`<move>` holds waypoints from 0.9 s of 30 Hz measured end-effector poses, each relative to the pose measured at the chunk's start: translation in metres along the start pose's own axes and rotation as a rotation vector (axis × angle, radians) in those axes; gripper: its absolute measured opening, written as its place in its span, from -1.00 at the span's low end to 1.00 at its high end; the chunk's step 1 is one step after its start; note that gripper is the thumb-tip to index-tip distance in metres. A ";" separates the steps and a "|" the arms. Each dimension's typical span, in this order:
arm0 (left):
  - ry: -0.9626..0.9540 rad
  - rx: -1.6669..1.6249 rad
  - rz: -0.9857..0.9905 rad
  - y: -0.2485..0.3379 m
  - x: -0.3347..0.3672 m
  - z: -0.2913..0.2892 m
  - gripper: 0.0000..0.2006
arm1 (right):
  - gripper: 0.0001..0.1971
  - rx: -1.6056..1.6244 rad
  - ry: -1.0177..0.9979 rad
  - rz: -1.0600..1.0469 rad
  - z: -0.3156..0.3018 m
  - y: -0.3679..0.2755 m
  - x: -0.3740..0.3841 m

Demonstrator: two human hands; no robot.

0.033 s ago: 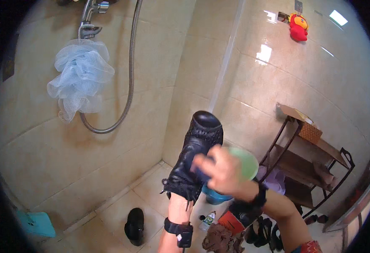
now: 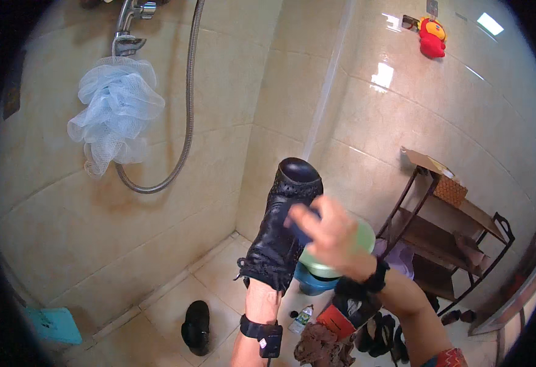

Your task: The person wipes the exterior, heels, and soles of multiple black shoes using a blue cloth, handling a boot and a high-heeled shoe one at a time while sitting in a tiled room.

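A black leather ankle boot (image 2: 274, 229) with laces and perforated trim is held up in front of me, its round open end upward. My left forearm (image 2: 263, 298) goes into the laced end, so my left hand is hidden inside the boot and carries it. Against the boot's right side, my blurred right hand (image 2: 332, 235) presses a dark blue pad or cloth (image 2: 301, 227) with bent fingers. Behind that hand are a pale green basin (image 2: 363, 241) and a blue container (image 2: 312, 285). Another black shoe (image 2: 195, 328) lies on the tiled floor below left.
A mesh bath puff (image 2: 118, 107) and a shower hose (image 2: 188, 116) hang at left. On the right stands a brown shelf rack (image 2: 442, 235). A small bottle (image 2: 302, 319), a brown cloth (image 2: 323, 345), a red-black box (image 2: 344, 315) and several shoes (image 2: 381, 336) lie below.
My right hand has shifted slightly up and right along the boot with the dark blue pad. The boot has barely moved.
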State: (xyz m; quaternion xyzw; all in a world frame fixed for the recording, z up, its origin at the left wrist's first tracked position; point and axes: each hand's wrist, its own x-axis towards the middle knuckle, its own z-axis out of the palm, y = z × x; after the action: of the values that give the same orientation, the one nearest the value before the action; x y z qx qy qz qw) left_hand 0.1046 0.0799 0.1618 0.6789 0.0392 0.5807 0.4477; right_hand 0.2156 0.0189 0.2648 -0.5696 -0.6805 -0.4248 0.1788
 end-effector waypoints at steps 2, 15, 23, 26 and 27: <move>0.118 -0.012 0.180 -0.022 -0.020 -0.020 -0.59 | -0.47 0.111 0.023 0.068 0.027 -0.022 0.007; 0.268 -1.304 -0.583 -0.031 -0.021 0.011 -0.70 | -0.63 0.078 0.049 -0.242 -0.007 -0.047 -0.032; 0.191 -0.627 -0.385 -0.009 -0.009 -0.004 -0.60 | -0.73 0.533 0.340 0.795 0.010 0.040 -0.049; 0.093 0.074 -0.166 -0.029 -0.029 -0.018 -0.61 | -0.58 1.805 0.298 1.269 0.032 0.051 -0.107; 0.014 0.514 0.031 -0.033 -0.036 -0.024 -0.61 | -0.53 2.151 0.195 1.184 0.056 0.056 -0.134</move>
State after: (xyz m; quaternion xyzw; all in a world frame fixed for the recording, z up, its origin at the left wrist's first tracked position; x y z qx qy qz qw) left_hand 0.0889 0.0923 0.1111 0.7667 0.1781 0.5633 0.2512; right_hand 0.3198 -0.0210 0.1563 -0.3190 -0.3049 0.4576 0.7719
